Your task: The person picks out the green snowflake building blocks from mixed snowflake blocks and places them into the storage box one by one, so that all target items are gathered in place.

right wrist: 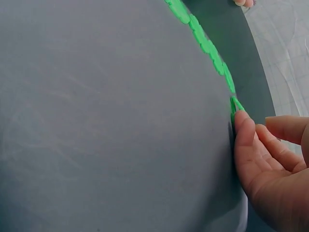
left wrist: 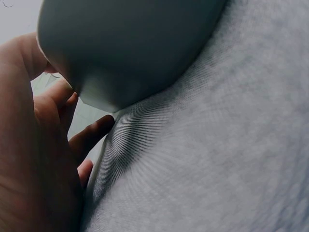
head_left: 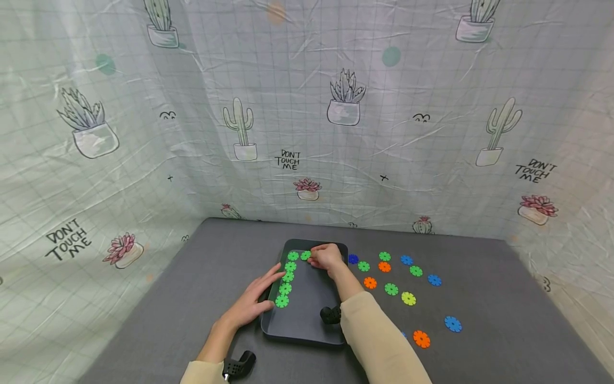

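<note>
Presently, right hand [head_left: 328,257] pinches a green disc [head_left: 305,255] at its fingertips; left hand [head_left: 251,300], fingers extended, rests against tray [head_left: 302,340]. Risks: clumsy release nudging the green row [head_left: 288,277] beside left fingers; left-hand pressure sliding tray.

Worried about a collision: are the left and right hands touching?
Apart. The head view plainly shows green discs and bare tray floor between the left hand and the right hand.
</note>
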### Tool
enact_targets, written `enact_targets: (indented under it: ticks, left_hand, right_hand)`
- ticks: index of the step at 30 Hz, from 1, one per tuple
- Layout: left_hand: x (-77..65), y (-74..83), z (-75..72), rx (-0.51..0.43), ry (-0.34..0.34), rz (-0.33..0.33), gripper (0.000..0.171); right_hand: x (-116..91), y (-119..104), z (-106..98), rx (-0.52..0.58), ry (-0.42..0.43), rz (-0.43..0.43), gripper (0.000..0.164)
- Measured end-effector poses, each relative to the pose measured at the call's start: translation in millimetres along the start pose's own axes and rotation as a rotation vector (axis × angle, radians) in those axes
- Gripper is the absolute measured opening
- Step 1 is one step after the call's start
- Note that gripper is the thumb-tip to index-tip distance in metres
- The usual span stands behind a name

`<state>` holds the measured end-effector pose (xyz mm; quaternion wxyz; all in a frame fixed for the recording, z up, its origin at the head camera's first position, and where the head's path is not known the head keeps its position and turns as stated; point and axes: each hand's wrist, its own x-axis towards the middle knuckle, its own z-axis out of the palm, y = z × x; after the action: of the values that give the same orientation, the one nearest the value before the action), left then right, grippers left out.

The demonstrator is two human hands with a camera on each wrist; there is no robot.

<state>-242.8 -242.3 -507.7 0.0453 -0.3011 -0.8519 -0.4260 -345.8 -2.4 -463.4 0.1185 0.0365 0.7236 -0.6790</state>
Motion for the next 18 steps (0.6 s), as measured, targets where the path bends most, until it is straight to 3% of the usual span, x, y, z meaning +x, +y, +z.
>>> enact_targets:
  ticks: [13, 18]
  left_hand:
    - [0.0, 0.2, 2.0, 0.006, 0.000, -0.007, 0.071]
    - [0.2, 1.1, 0.8, 0.012, 0.007, 0.001, 0.071]
  right_hand:
    - [-0.6, 1.0, -4.2, -0.026, -0.038, -0.015, 0.030]
    - [-1.6, -1.7, -5.8, -0.054, -0.010, -0.024, 0.029]
